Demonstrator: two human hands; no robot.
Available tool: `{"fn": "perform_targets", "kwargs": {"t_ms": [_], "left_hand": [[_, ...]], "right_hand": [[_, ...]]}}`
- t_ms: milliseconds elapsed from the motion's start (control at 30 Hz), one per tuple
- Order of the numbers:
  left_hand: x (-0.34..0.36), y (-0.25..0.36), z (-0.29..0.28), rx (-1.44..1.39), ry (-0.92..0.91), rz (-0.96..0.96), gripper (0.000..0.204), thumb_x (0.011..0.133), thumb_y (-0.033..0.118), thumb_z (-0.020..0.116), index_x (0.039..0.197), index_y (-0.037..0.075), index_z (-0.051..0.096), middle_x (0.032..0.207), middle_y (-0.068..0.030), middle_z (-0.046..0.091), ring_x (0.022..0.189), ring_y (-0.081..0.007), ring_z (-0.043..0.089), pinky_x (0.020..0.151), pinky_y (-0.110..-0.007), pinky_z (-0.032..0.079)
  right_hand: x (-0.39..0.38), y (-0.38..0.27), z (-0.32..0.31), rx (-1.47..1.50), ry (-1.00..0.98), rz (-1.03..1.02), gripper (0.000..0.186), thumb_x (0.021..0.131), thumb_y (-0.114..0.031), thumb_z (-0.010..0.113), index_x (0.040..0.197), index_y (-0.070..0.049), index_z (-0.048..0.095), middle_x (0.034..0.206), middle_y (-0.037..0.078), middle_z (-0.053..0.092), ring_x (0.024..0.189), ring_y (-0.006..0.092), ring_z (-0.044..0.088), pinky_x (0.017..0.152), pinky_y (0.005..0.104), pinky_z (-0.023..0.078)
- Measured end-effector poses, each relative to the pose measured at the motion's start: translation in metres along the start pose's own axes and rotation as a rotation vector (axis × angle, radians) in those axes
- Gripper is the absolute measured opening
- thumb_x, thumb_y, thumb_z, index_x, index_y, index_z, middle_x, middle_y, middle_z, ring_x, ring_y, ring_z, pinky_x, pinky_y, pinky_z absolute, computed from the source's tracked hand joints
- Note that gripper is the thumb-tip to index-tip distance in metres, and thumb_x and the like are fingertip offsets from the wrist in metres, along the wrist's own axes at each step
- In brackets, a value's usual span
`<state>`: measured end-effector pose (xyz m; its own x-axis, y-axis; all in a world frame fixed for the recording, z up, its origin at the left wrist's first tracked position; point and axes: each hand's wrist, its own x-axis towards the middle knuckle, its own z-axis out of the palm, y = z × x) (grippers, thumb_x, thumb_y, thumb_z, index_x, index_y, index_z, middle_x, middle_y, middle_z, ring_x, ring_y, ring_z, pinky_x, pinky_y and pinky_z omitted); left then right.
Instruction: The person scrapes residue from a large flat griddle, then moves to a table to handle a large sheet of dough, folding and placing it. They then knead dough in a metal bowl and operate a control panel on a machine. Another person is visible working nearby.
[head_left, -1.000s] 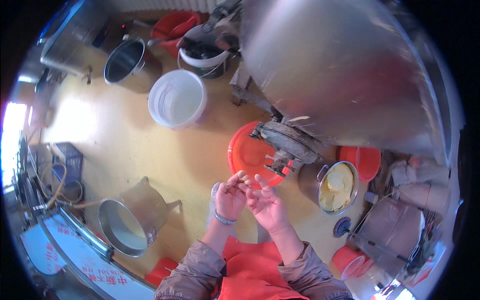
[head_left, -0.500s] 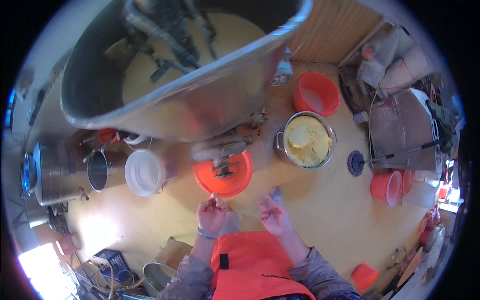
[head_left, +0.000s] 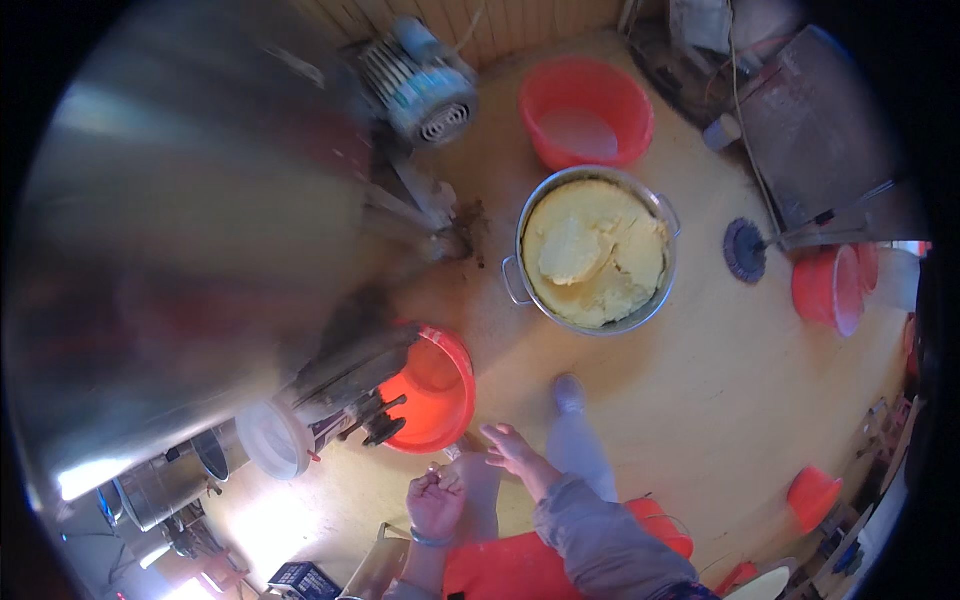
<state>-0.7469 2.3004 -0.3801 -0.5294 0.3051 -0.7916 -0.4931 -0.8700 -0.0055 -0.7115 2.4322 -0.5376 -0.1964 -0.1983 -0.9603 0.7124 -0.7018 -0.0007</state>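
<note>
My left hand [head_left: 435, 500] is at the lower centre, palm up with fingers curled; what it may hold is too small to make out. My right hand [head_left: 510, 450] reaches beside it, fingers apart and holding nothing. Both are nearest an orange-red basin [head_left: 435, 405], partly beneath a dark metal outlet [head_left: 370, 400] of a large stainless vessel [head_left: 180, 250]. Ahead of me a steel two-handled pot [head_left: 590, 250] holds a pale yellow, lumpy mass. My red apron [head_left: 490, 570] shows below the hands.
A motor [head_left: 420, 85] and red tub [head_left: 585, 110] stand at the back. At right are a metal bin [head_left: 810, 120], round brush [head_left: 745, 250] and more red basins [head_left: 825, 290]. A white bucket [head_left: 275, 435] and steel containers [head_left: 165, 485] stand at lower left.
My view has swung right, bringing the yellow-filled pot to the centre and the vessel to the left. My hands have separated slightly, then my right arm has angled left toward the left hand.
</note>
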Motion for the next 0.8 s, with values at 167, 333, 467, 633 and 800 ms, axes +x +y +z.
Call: {"fn": "perform_targets", "kwargs": {"t_ms": [167, 333, 467, 633, 800], "left_hand": [[0.037, 0.025, -0.04, 0.121, 0.019, -0.063, 0.02, 0.081, 0.015, 0.047, 0.09, 0.002, 0.059, 0.077, -0.0051, 0.047, 0.071, -0.0147, 0.042, 0.069, -0.029, 0.034], [0.053, 0.045, -0.072, 0.252, 0.126, -0.09, 0.017, 0.083, 0.017, 0.045, 0.084, 0.003, 0.055, 0.07, -0.0039, 0.041, 0.068, -0.015, 0.042, 0.067, -0.029, 0.034], [0.054, 0.06, -0.085, 0.303, 0.135, -0.14, 0.021, 0.082, 0.02, 0.046, 0.085, 0.003, 0.057, 0.073, -0.0051, 0.044, 0.071, -0.0156, 0.041, 0.069, -0.03, 0.034], [0.053, 0.073, -0.09, 0.308, 0.045, -0.194, 0.026, 0.08, 0.023, 0.048, 0.09, 0.003, 0.061, 0.077, -0.0059, 0.045, 0.076, -0.0175, 0.042, 0.076, -0.033, 0.034], [0.05, 0.078, -0.087, 0.333, 0.03, -0.203, 0.026, 0.08, 0.023, 0.047, 0.089, 0.003, 0.06, 0.076, -0.0055, 0.045, 0.077, -0.018, 0.043, 0.083, -0.033, 0.035]], "right_hand": [[0.094, 0.026, 0.035, -0.076, -0.026, -0.012, 0.1, 0.072, -0.046, 0.074, 0.142, -0.01, 0.013, 0.14, 0.015, 0.03, 0.125, 0.035, 0.036, 0.093, 0.0553, 0.038], [0.162, 0.061, 0.059, -0.071, 0.203, -0.356, 0.079, 0.074, -0.035, 0.075, 0.134, -0.006, 0.033, 0.128, 0.012, 0.045, 0.116, 0.023, 0.046, 0.092, 0.0418, 0.042], [0.177, 0.066, 0.062, -0.202, 0.256, -0.459, 0.053, 0.074, -0.018, 0.07, 0.121, -0.003, 0.048, 0.106, 0.01, 0.058, 0.096, 0.0192, 0.056, 0.084, 0.0322, 0.046], [0.192, 0.048, 0.097, -0.118, 0.2, -0.741, 0.048, 0.074, -0.005, 0.062, 0.12, -0.002, 0.048, 0.098, 0.008, 0.059, 0.087, 0.0174, 0.057, 0.079, 0.0296, 0.047], [0.231, 0.037, 0.121, -0.144, 0.297, -0.667, 0.052, 0.074, -0.004, 0.063, 0.123, -0.003, 0.044, 0.102, 0.008, 0.058, 0.091, 0.0175, 0.056, 0.08, 0.03, 0.047]]}}
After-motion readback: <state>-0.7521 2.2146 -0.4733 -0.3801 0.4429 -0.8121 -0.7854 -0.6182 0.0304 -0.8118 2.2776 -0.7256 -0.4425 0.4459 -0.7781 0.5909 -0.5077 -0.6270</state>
